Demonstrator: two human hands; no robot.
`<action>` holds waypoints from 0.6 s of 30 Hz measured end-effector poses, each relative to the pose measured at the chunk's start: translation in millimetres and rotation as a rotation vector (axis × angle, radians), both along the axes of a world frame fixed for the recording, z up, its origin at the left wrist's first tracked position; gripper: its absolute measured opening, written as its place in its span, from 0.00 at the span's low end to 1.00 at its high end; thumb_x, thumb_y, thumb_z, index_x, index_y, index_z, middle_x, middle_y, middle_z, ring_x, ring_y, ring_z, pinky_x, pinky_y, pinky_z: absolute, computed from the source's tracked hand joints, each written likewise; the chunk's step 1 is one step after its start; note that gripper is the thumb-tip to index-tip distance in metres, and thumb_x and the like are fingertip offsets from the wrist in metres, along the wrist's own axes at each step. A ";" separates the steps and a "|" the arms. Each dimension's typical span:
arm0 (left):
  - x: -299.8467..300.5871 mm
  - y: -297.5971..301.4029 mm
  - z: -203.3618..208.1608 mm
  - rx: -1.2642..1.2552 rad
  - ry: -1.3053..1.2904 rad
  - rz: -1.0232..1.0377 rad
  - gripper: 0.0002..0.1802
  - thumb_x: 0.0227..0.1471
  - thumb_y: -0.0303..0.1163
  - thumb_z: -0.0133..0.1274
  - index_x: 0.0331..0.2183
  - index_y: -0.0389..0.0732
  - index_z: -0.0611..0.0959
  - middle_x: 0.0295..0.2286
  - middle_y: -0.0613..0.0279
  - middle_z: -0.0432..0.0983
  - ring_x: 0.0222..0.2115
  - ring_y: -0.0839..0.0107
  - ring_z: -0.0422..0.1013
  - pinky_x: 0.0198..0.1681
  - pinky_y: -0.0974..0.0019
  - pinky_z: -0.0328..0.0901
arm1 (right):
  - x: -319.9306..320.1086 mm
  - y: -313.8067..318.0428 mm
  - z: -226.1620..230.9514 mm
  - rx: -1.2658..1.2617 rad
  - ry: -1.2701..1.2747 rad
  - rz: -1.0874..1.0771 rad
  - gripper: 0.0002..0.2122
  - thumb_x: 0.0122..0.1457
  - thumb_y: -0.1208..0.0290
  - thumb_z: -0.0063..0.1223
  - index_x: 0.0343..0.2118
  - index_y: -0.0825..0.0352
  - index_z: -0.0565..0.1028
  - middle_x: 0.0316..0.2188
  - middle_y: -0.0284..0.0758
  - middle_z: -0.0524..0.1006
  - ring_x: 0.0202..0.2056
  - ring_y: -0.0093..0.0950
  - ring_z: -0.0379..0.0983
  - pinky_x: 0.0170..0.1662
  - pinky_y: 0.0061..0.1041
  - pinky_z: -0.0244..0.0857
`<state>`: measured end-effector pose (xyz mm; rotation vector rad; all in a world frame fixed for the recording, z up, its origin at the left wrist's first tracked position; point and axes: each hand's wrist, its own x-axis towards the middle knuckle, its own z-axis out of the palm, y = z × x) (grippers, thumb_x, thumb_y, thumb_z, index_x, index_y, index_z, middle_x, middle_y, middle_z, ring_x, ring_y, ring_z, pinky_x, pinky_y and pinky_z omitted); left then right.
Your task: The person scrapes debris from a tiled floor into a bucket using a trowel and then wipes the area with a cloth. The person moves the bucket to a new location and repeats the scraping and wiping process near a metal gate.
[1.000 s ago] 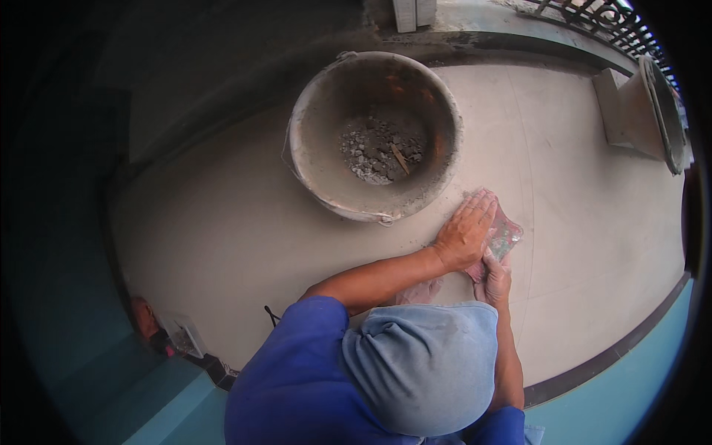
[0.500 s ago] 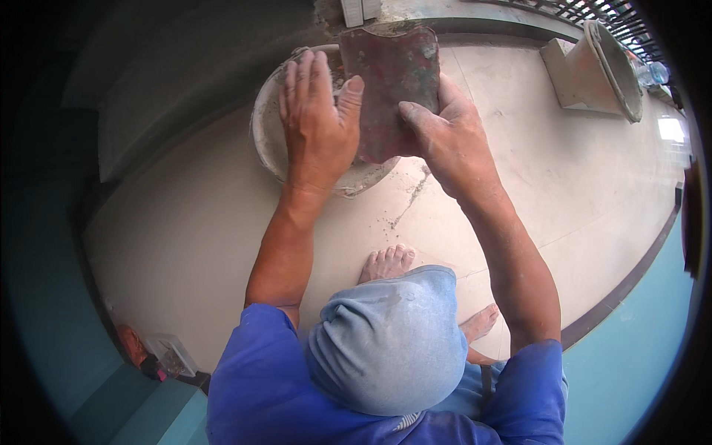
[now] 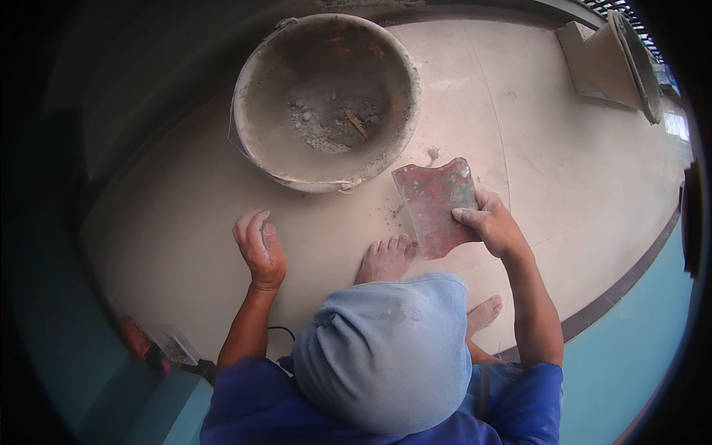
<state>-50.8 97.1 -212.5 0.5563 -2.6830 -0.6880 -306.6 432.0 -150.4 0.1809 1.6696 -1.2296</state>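
My right hand [image 3: 492, 225] grips the right edge of a flat, stained red-and-grey plate [image 3: 439, 208] with curved, notched sides. Its thumb lies on the upper face, and the plate is held above the floor near my bare foot [image 3: 386, 259]. My left hand [image 3: 259, 248] hovers apart from it, empty, with fingers loosely bent and the thumb away from them. Ahead of both hands stands a large round bucket [image 3: 259, 141], caked with dried mortar. Grey rubble [image 3: 319, 130] and a small wooden stick [image 3: 356, 123] lie at its bottom.
A mortar-stained bucket [image 3: 612, 63] lies on its side at the far right by a dark grille. Crumbs [image 3: 393, 215] dot the pale tiled floor [image 3: 549, 163]. A small clear box [image 3: 176, 345] sits at the lower left.
Both hands have drawn back toward me from over the bucket, the right bringing the plate with it. My left hand has moved away from the plate, and the bucket's inside now shows.
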 end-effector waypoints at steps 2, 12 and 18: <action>21.3 -20.8 -34.5 0.037 -0.046 0.263 0.20 0.66 0.32 0.45 0.55 0.34 0.72 0.55 0.45 0.67 0.55 0.46 0.64 0.62 0.47 0.57 | 30.2 -25.6 -32.4 -0.149 -0.151 0.093 0.17 0.61 0.74 0.53 0.53 0.73 0.76 0.42 0.37 0.82 0.41 0.26 0.79 0.49 0.28 0.73; 44.9 -29.8 -95.2 -0.133 -0.259 0.462 0.26 0.65 0.35 0.47 0.60 0.35 0.69 0.62 0.42 0.60 0.63 0.43 0.56 0.66 0.45 0.52 | 115.8 -153.5 -80.8 -0.014 0.527 0.312 0.10 0.59 0.74 0.52 0.41 0.72 0.77 0.28 0.56 0.78 0.34 0.50 0.79 0.39 0.43 0.70; 35.9 -24.7 -90.0 -0.154 -0.348 0.501 0.27 0.64 0.35 0.48 0.62 0.36 0.68 0.63 0.43 0.59 0.66 0.44 0.53 0.68 0.44 0.50 | 12.8 -42.0 -58.4 0.269 0.694 0.050 0.10 0.58 0.73 0.50 0.38 0.74 0.77 0.26 0.55 0.79 0.30 0.52 0.79 0.36 0.44 0.71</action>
